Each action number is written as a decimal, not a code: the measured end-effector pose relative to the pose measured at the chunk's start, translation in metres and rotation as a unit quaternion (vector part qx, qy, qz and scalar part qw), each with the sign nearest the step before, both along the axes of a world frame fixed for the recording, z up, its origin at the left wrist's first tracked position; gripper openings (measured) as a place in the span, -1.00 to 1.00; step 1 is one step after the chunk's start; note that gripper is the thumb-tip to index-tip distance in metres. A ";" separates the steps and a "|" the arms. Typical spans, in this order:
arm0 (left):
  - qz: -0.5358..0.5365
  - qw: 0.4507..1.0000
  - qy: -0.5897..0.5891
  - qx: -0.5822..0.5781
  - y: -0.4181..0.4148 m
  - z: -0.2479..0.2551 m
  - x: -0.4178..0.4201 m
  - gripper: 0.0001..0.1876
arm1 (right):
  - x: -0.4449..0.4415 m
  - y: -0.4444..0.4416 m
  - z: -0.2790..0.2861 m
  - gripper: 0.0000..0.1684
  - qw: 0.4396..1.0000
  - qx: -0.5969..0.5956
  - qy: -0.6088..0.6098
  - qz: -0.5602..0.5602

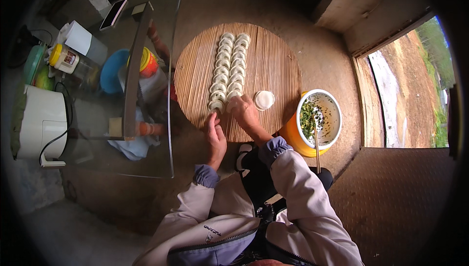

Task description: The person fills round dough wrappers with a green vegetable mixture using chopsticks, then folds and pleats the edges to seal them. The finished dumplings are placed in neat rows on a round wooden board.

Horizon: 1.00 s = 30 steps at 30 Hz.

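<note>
Two rows of folded dumplings [237,62] run down the round slatted board [194,64], which has a wood-like surface. My right hand [244,112] is at the near end of the right row, its fingers on a pale dumpling [231,105] that they partly cover. My left hand [217,137] is at the near end of the left row, fingertips close to the last dumpling [216,106] there; whether they touch it is unclear. That hand looks empty, with thumb and fingers slightly apart. Right of the rows lies a small stack of round dough wrappers [264,100].
A white-rimmed bowl [332,119] with chopped green filling [307,119] and chopsticks [317,145] stands right of the board, on a yellow bucket [291,134]. To the left, a glass-topped table [161,156] carries a phone [114,13], a yellow-lidded jar [63,58] and a white appliance [44,119].
</note>
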<state>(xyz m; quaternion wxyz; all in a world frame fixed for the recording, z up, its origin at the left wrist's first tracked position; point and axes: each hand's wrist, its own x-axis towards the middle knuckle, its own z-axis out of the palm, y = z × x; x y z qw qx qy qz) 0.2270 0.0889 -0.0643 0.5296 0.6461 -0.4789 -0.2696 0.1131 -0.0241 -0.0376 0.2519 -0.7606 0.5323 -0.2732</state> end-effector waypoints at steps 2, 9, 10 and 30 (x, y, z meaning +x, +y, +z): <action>-0.010 1.000 0.017 0.009 0.003 -0.002 0.004 -0.46 | -0.002 -0.001 -0.009 -0.77 0.999 -0.024 0.023 -0.013; -0.019 1.000 -0.001 0.021 -0.003 0.002 0.005 -0.56 | -0.004 -0.005 -0.021 -0.68 0.998 -0.031 0.046 -0.020; -0.019 1.000 -0.004 0.017 -0.003 0.001 0.005 -0.57 | -0.003 -0.005 -0.018 -0.68 0.998 -0.030 0.048 -0.021; -0.036 0.998 0.055 0.007 -0.010 -0.003 -0.011 -0.71 | -0.116 -0.057 0.001 -0.80 0.991 -0.017 0.114 -0.073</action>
